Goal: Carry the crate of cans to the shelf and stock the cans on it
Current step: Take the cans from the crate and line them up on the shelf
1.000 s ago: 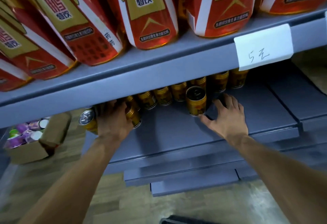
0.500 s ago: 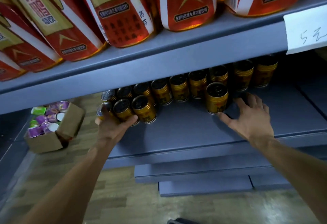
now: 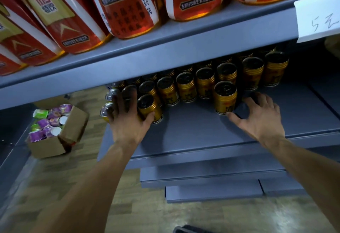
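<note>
Several gold cans (image 3: 185,87) stand in rows at the back of the grey shelf (image 3: 193,133). One gold can (image 3: 225,97) stands alone in front of the row. My right hand (image 3: 261,116) rests on the shelf just right of it, fingers spread and loosely bent, thumb tip at the can's base. My left hand (image 3: 128,122) lies against the cans at the shelf's left end, fingers stretched over them and thumb against the front can (image 3: 149,108). It hides part of that group. A dark crate edge (image 3: 185,230) shows at the bottom.
Large red bottles (image 3: 128,6) fill the upper shelf, whose front edge carries a white price tag (image 3: 316,17). A cardboard box (image 3: 55,140) of purple and green cups sits on the wooden floor at left. Lower grey shelves (image 3: 211,186) jut out below.
My left hand drew back to the left-end cans' front, then spread its fingers up over them. My right hand stayed beside the single front can. The view shifted left and down.
</note>
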`<state>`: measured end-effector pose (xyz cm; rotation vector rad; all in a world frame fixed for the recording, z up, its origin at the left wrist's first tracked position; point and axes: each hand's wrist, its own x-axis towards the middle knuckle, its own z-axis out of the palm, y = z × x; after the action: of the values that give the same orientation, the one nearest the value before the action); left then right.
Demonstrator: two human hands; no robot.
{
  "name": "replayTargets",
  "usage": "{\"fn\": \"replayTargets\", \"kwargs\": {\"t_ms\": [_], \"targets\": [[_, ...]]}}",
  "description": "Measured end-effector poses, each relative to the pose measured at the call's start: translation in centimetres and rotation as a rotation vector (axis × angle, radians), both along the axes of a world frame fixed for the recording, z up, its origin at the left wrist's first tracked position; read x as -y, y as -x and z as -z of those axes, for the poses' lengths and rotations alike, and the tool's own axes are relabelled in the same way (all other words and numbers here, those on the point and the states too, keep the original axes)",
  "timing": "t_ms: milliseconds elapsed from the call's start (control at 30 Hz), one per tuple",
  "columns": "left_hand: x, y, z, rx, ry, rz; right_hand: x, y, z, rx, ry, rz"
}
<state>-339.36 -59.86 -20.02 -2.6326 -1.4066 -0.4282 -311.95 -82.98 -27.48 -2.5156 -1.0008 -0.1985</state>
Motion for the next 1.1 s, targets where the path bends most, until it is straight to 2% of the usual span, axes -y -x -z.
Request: {"fn": "replayTargets", "kwargs": {"t_ms": [67, 200, 233, 300, 400, 533, 600, 733, 833, 967, 1100], "targets": [[-0.1, 0.1, 0.4, -0.055, 0.019, -0.016, 0.0, 0.0, 0.0, -0.002, -0.011, -0.004], [3.0, 1.0, 1.2, 0.2, -0.162, 0.078, -0.3, 0.0, -0.3, -0.01, -0.03, 0.0], [3.9, 1.4, 2.0, 0.209, -0.15, 0.104, -0.3, 0.1, -0.3, -0.012, -0.024, 0.002], [5.4, 2.1, 3.1, 0.109, -0.057, 0.095, -0.2, 0.3, -0.1, -0.02, -0.01, 0.002], [5.2, 2.7, 3.5, 0.041, 0.098, -0.047, -0.2, 0.5, -0.2, -0.017, -0.032, 0.001], [3.8, 0.9, 3.9, -0.008, 0.169, -0.137, -0.4, 0.4, -0.6, -0.009, 0.0, 0.008], [4.2, 0.0, 4.8, 0.031, 0.198, -0.17, 0.0, 0.3, -0.3, -0.004, -0.004, 0.016], [4.0, -0.4, 5.8, 0.24, 0.137, -0.173, -0.4, 0.3, -0.6, -0.03, -0.012, 0.021], [3.5, 0.1, 6.4, 0.281, 0.123, -0.201, -0.5, 0.9, -1.1, -0.076, -0.002, -0.015], [4.4, 0.2, 7.1, 0.303, 0.12, -0.225, -0.7, 2.5, -1.7, -0.176, -0.184, 0.042], [4.8, -0.5, 7.4, 0.332, 0.13, -0.213, -5.3, 5.5, -2.5, -0.346, -0.35, 0.153]]}}
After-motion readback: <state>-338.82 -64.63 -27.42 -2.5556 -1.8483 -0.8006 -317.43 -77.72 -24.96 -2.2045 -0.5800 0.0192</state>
